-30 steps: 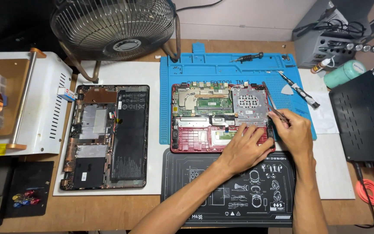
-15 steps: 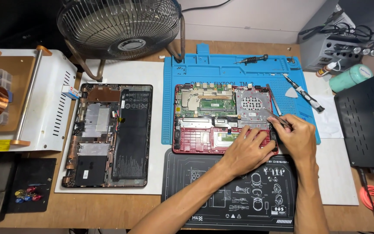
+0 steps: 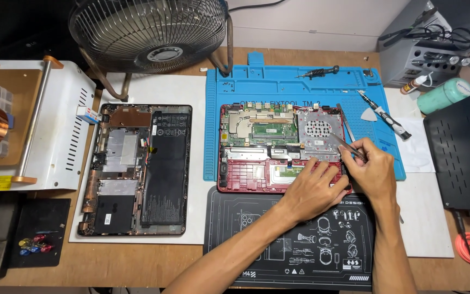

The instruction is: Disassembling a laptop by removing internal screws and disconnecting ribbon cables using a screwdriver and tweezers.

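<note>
Our right fingers (image 3: 361, 154) pinch thin metal tweezers (image 3: 346, 144), tips pointing to ten o'clock. Our left hand (image 3: 314, 190) lies flat, fingers spread, pressing on the open red laptop (image 3: 257, 174), which sits on the blue mat (image 3: 278, 87). The tweezers' tips touch the laptop's silver plate (image 3: 316, 133), at twelve o'clock from our left fingers. We think the inside parts are small, stiff and easy to break, so hold the laptop by its edges.

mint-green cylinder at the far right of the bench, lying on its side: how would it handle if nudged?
The mint-green cylinder lies on its side, so it would probably roll if pushed across its length. The grey equipment box right behind it would likely stop a roll that way. Its smooth-looking, round surface may be slippery to pinch; weight cannot be judged.
</note>
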